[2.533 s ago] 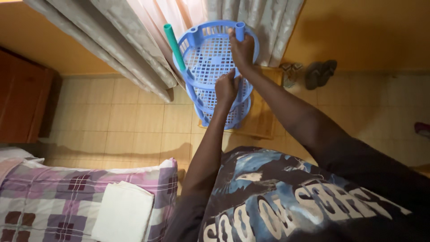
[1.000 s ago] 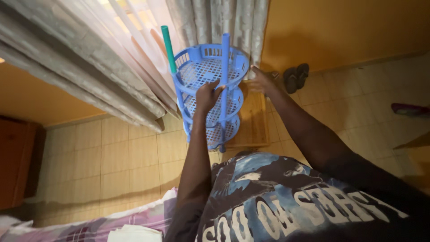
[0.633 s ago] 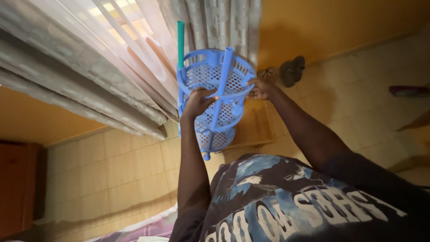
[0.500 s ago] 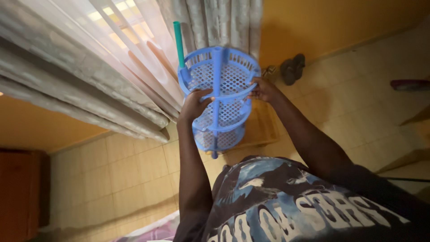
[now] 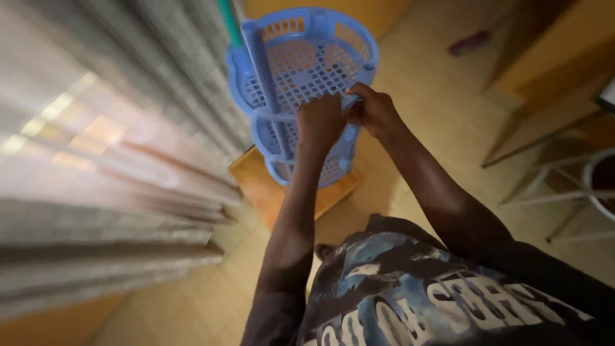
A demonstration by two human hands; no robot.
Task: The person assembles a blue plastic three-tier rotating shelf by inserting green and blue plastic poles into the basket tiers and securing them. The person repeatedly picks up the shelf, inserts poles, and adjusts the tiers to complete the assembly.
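A blue plastic rack (image 5: 301, 70) with three round perforated tiers and upright tube posts is lifted above a low wooden stand (image 5: 259, 186). A green tube (image 5: 227, 22) sticks up at its far left post. My left hand (image 5: 320, 118) grips the near rim of the top tier. My right hand (image 5: 375, 110) holds the same rim just to the right, so the two hands are almost touching. The lower tiers are partly hidden behind my left forearm.
Pale curtains (image 5: 96, 160) hang at the left, blurred by motion. The floor is tan tile (image 5: 423, 77). White metal furniture legs (image 5: 551, 192) stand at the right edge, and a dark piece of footwear (image 5: 471, 43) lies farther off.
The view has swung right and the curtains have blurred. The rack has turned and moved away from the curtains. My hands have come close together on the top tier's near rim.
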